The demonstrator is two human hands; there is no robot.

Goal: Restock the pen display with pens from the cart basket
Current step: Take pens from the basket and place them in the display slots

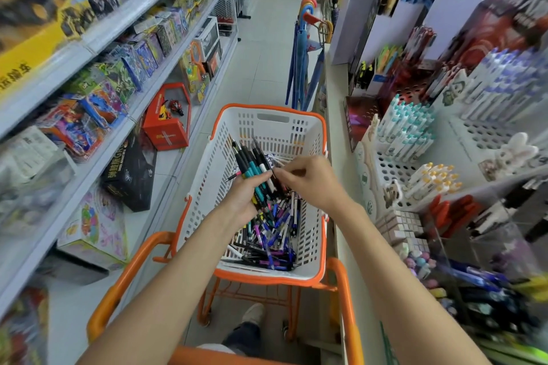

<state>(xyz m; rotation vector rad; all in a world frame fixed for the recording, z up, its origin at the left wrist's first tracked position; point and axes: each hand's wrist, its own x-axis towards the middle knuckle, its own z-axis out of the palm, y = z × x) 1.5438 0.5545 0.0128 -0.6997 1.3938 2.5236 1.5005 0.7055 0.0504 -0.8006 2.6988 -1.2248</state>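
A white basket with an orange rim (321, 163) sits on an orange cart (345, 299) in front of me. Many loose pens (272, 234) lie in its bottom. My left hand (243, 201) grips a bunch of black and teal pens (252, 163) that fan up and to the left over the basket. My right hand (311, 184) meets the bunch from the right, its fingertips pinching a pen in it. The pen display (415, 139) stands on the shelf to the right, with white holders full of upright pens.
Toy boxes (98, 115) fill the shelves on the left. A rack of umbrellas (305, 47) stands beyond the basket. The tiled aisle floor (267, 47) runs ahead. Small erasers and more pens (471, 284) lie on the right shelf near my right arm.
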